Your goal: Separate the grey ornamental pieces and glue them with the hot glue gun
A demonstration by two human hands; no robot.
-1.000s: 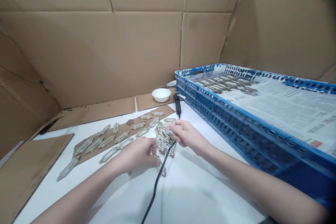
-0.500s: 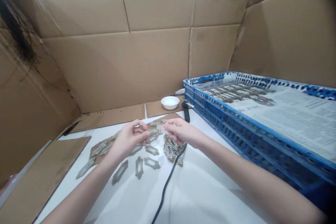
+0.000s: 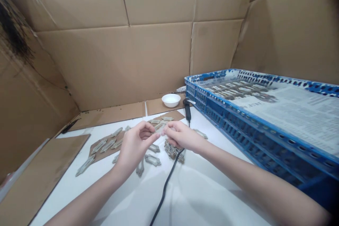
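My left hand (image 3: 135,144) and my right hand (image 3: 180,136) meet above the white table, and their fingertips pinch a small pale ornate piece (image 3: 159,130), partly hidden by my fingers. Just below my right hand lies a heap of darker patterned pieces (image 3: 172,152). Several long pale pieces (image 3: 153,160) lie under and beside my left hand, and more rest on a brown cardboard strip (image 3: 106,146). A black cable (image 3: 165,187) runs up past my right wrist to a black handheld tool (image 3: 188,109), which my hands do not touch.
A blue plastic crate (image 3: 238,120) lined with newspaper, holding rows of pale pieces, stands along the right. A white bowl (image 3: 171,100) sits at the back. Cardboard walls enclose the white table (image 3: 212,197), and a cardboard sheet (image 3: 45,173) lies at the left.
My hands have come together and now pinch one pale piece. The view has tilted upward. More pale pieces lie on the white table, one of them near the crate.
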